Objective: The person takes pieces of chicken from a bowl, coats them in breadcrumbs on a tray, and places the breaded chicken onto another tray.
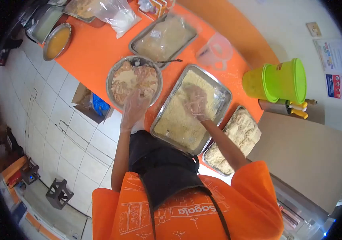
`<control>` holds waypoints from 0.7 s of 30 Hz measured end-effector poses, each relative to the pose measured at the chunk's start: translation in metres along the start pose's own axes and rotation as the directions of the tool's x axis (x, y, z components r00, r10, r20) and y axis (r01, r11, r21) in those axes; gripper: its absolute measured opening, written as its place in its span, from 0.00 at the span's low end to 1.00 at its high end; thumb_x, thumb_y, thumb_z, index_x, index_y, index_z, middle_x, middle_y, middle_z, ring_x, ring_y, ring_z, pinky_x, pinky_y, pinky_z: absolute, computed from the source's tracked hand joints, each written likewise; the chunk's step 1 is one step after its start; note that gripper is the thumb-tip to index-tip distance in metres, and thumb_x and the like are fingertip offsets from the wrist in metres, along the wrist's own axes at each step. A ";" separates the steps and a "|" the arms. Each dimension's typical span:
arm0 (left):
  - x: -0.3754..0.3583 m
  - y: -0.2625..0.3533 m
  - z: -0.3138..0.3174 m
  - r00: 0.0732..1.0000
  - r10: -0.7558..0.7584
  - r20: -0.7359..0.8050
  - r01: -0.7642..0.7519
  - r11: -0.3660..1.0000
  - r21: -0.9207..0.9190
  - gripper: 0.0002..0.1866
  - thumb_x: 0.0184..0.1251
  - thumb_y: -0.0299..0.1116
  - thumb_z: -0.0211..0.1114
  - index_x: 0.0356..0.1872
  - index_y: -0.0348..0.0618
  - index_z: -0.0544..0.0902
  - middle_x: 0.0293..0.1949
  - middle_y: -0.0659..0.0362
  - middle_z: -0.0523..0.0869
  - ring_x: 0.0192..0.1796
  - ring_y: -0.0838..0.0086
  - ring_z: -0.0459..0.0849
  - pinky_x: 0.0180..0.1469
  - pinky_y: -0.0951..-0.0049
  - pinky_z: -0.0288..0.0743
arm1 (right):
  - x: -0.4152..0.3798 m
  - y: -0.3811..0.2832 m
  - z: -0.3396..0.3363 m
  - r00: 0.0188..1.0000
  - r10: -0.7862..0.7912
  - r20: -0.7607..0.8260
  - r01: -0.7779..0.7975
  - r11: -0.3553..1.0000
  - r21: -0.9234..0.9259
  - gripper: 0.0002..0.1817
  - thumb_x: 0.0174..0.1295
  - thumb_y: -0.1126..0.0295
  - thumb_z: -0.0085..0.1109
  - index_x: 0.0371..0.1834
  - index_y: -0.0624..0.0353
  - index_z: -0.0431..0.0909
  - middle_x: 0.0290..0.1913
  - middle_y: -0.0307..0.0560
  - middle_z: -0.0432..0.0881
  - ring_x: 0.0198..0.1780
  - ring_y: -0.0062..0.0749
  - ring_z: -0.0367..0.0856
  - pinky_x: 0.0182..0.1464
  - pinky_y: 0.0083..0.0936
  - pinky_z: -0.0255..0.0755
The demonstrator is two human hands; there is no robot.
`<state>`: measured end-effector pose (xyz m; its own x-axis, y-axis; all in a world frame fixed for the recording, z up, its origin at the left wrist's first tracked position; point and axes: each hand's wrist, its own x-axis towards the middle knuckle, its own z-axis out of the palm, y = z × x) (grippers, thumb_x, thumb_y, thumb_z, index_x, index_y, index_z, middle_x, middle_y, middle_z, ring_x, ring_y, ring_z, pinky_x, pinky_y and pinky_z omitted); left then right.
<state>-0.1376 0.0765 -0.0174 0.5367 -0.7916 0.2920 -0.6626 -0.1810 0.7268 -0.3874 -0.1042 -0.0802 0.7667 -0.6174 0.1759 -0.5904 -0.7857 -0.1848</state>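
My left hand point(135, 108), in a clear plastic glove, reaches over the near rim of a round metal bowl point(108, 86). The bowl holds pieces of raw meat point(147, 74) and a pale, creamy patch of batter or powder point(126, 80). That hand's fingers are at the meat, and I cannot make out whether they grip a piece. My right hand point(197, 103), also gloved, is palm down with its fingers somewhat apart on pale yellow crumbs point(179, 114). These crumbs cover much of a rectangular metal tray point(223, 94). A dark-handled utensil point(169, 61) rests across the bowl's far rim.
A second tray point(241, 138) holds heaped, crumb-coated pieces. Behind are a tray with a plastic bag point(165, 38), a clear jug point(215, 51) and a bag of white powder point(123, 24). A bowl of orange liquid point(58, 43) stands far left, green tubs point(285, 82) at right.
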 end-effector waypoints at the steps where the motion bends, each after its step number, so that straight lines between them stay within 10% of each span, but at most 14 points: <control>1: 0.006 0.002 -0.003 0.998 -0.007 0.060 0.008 1.000 -0.005 0.16 0.59 0.36 0.64 0.43 0.34 0.79 0.41 0.42 0.82 0.46 0.46 0.80 0.47 0.52 0.71 | -0.006 0.020 0.033 0.989 0.102 -0.107 -0.119 0.978 -0.172 0.30 0.63 0.56 0.51 0.67 0.60 0.68 0.68 0.59 0.67 0.69 0.56 0.64 0.71 0.49 0.54; 3: 0.007 0.003 -0.012 0.974 -0.028 0.224 0.032 0.999 -0.013 0.17 0.59 0.36 0.64 0.42 0.33 0.79 0.41 0.42 0.81 0.46 0.45 0.79 0.48 0.52 0.71 | 0.004 0.039 0.018 0.947 0.283 -0.154 -0.262 0.954 0.148 0.31 0.66 0.58 0.51 0.69 0.61 0.64 0.69 0.58 0.67 0.71 0.50 0.63 0.72 0.41 0.54; 7: 0.017 0.013 -0.023 0.930 -0.136 0.341 0.143 0.990 0.004 0.12 0.62 0.34 0.62 0.46 0.43 0.81 0.52 0.43 0.78 0.52 0.45 0.76 0.51 0.50 0.70 | -0.027 0.047 0.024 0.994 0.107 -0.009 -0.084 0.828 0.554 0.27 0.68 0.56 0.51 0.63 0.65 0.72 0.62 0.57 0.76 0.72 0.45 0.63 0.72 0.35 0.55; 10: 0.015 0.018 -0.020 0.919 -0.235 0.316 0.260 0.965 -0.039 0.12 0.62 0.34 0.62 0.46 0.46 0.82 0.54 0.44 0.77 0.56 0.46 0.74 0.56 0.51 0.68 | -0.056 0.035 0.030 0.901 0.331 0.279 -0.353 0.189 0.916 0.30 0.68 0.54 0.51 0.68 0.60 0.67 0.67 0.54 0.71 0.74 0.45 0.60 0.74 0.33 0.50; 12: 0.003 0.005 -0.010 0.945 -0.158 0.287 0.163 0.987 0.007 0.13 0.62 0.34 0.62 0.47 0.44 0.82 0.57 0.45 0.76 0.59 0.47 0.72 0.59 0.51 0.66 | -0.052 -0.004 -0.015 0.928 0.207 0.309 -0.353 0.223 0.909 0.29 0.68 0.58 0.52 0.70 0.60 0.64 0.69 0.55 0.68 0.72 0.51 0.61 0.75 0.39 0.49; 14: 0.005 0.014 -0.010 0.945 -0.197 0.262 0.203 0.979 0.004 0.14 0.62 0.34 0.62 0.48 0.43 0.82 0.59 0.45 0.75 0.62 0.49 0.71 0.62 0.52 0.65 | -0.055 -0.033 -0.028 0.970 0.064 0.236 -0.224 0.620 0.752 0.30 0.68 0.59 0.52 0.71 0.60 0.62 0.71 0.56 0.65 0.73 0.52 0.59 0.75 0.42 0.48; 16: 0.007 0.017 -0.007 0.934 -0.190 0.304 0.191 0.981 0.025 0.15 0.62 0.35 0.63 0.49 0.42 0.81 0.60 0.46 0.74 0.63 0.49 0.70 0.63 0.52 0.64 | -0.068 -0.045 -0.015 0.969 -0.152 0.193 0.137 0.987 0.090 0.32 0.68 0.56 0.51 0.72 0.59 0.60 0.72 0.56 0.63 0.75 0.49 0.56 0.76 0.43 0.44; 17: 0.006 0.007 -0.004 0.927 -0.139 0.348 0.126 0.990 0.061 0.16 0.62 0.35 0.63 0.49 0.41 0.80 0.60 0.46 0.74 0.63 0.49 0.70 0.63 0.52 0.64 | -0.066 -0.045 -0.007 0.955 -0.129 0.268 0.143 0.989 -0.035 0.36 0.68 0.52 0.45 0.76 0.57 0.54 0.78 0.50 0.51 0.79 0.43 0.46 0.78 0.42 0.38; 21: -0.003 -0.027 0.007 0.939 0.127 0.321 -0.180 0.973 0.142 0.20 0.60 0.35 0.64 0.53 0.38 0.77 0.55 0.44 0.77 0.59 0.48 0.73 0.61 0.53 0.66 | -0.019 -0.057 -0.003 0.981 0.013 0.193 -0.007 0.999 -0.036 0.32 0.67 0.52 0.45 0.71 0.59 0.62 0.71 0.55 0.65 0.73 0.49 0.59 0.74 0.45 0.48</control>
<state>-0.1251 0.0795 -0.0423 0.2524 -0.9531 0.1670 -0.8159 -0.1168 0.5663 -0.3695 -0.0475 -0.0699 0.7929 -0.6091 -0.0163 -0.6042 -0.7825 -0.1505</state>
